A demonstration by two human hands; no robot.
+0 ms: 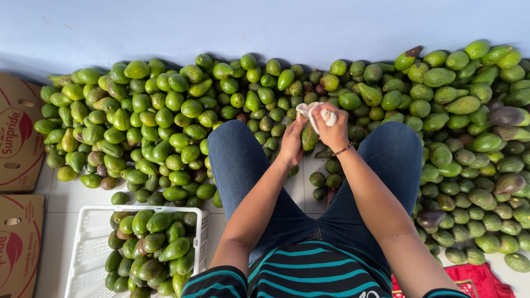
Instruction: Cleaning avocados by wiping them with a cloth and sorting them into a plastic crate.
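Above the person's denim-clad knees, the left hand (291,140) grips a smooth, pear-shaped green avocado (309,138) while the right hand (333,128) clutches a crumpled white cloth (317,112) against it, amid heaped glossy avocados (154,118) on the tiled floor (66,196).

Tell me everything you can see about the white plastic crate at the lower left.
The white plastic crate stands on the pale tiled floor at the person's left side, below the big heap of green avocados. It is rectangular, with slotted, perforated walls and a smooth rim. Its right half is filled with green avocados, some darker; its left part shows the bare slatted bottom. The lower end is cut off by the picture edge. Neither hand touches it; brown cardboard boxes lie just to its left.
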